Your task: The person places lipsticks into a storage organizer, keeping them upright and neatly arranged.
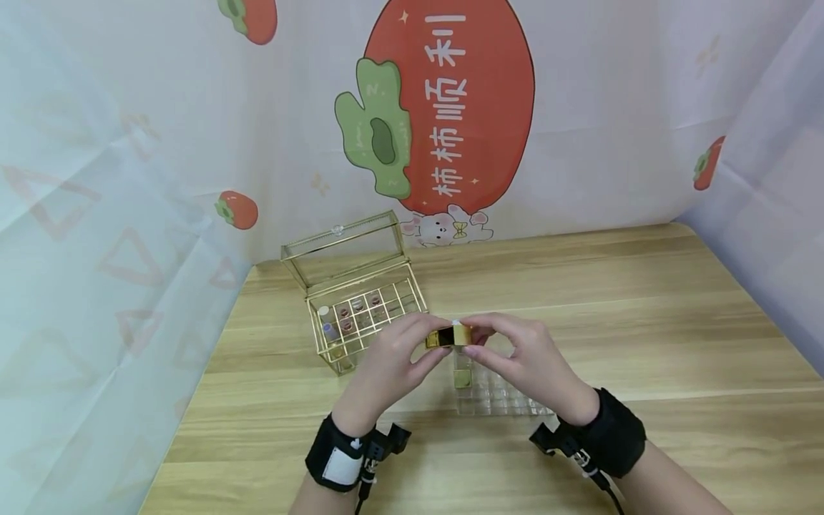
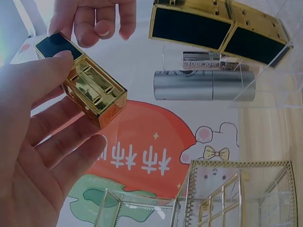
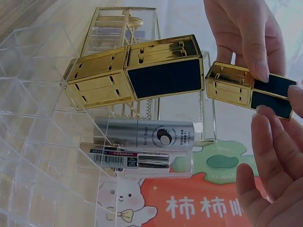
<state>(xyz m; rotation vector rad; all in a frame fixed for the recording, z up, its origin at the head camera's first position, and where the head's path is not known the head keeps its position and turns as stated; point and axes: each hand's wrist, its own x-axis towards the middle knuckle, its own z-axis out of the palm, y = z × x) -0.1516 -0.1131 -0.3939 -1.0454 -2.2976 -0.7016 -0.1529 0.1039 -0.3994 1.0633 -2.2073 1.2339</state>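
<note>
- White cloth (image 1: 599, 107) with a big red fruit on it hangs past the hands, and a wood table (image 1: 644, 343) is under them.
- The left hand (image 1: 389, 354) and the right hand (image 1: 531, 354) both pinch one gold-and-black tube (image 1: 446, 337), one at each end. It is up in the air between them.
- The tube looks shiny and smooth, and only fingertips hold it. I think it could slip if one hand lets go too soon.
- A clear rack (image 1: 505, 402) sits below the fingertips, partly hidden by the right hand. If the tube drops, it could hit the rack or the second gold tube (image 1: 462, 379) standing there.
- A silver tube (image 3: 165, 133) and a clear tube with a label (image 3: 181, 163) stand there too. A low right hand might knock them.
- If the hands pull hard, the tube might come apart where gold meets black.
- Past the left hand is a glass box (image 1: 418, 287) with its lid (image 1: 337, 230) up. A big swing of that hand could bump it.
- Both arms come in from the near side and lean inward, so the fingertips face each other. Each wrist wears a black band (image 1: 618, 433).
</note>
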